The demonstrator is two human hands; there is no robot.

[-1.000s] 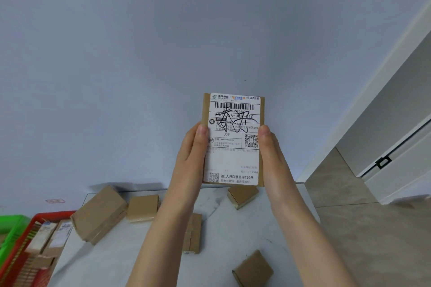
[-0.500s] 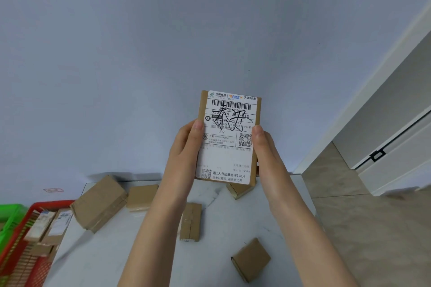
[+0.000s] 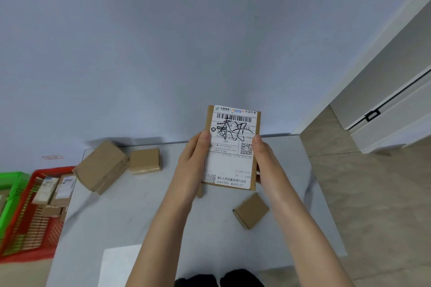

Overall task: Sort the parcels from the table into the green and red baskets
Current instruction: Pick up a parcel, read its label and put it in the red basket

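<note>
I'm holding one labelled parcel [image 3: 232, 147] up off the table [image 3: 210, 235], label side facing me. My left hand [image 3: 190, 165] is clamping its left edge, thumb on the front near the label's middle; my right hand [image 3: 265, 161] is clamping the right edge, thumb tip lying on the front by the QR code. So both hands are pressed against the parcel, fingers wrapping behind where I can't see them. The white shipping label is covering most of the face, with a barcode at the top and black handwritten marks scrawled over it.

Relative to the grip: just below my right hand a small brown box [image 3: 251, 213] is lying tilted on the table. A sliver of another box [image 3: 199, 191] is peeking out under my left hand, mostly hidden. Out to the left of my left hand a squarish brown box [image 3: 145, 161] is sitting near the table's far edge, and just beside it, further left, a bigger brown box [image 3: 101, 166] is sitting angled at the table corner. Further left and lower, off the table, the red basket [image 3: 30, 228] is holding several labelled parcels [image 3: 54, 190]. The green basket [image 3: 9, 196] is touching the red one's far left side, contents not readable.
</note>
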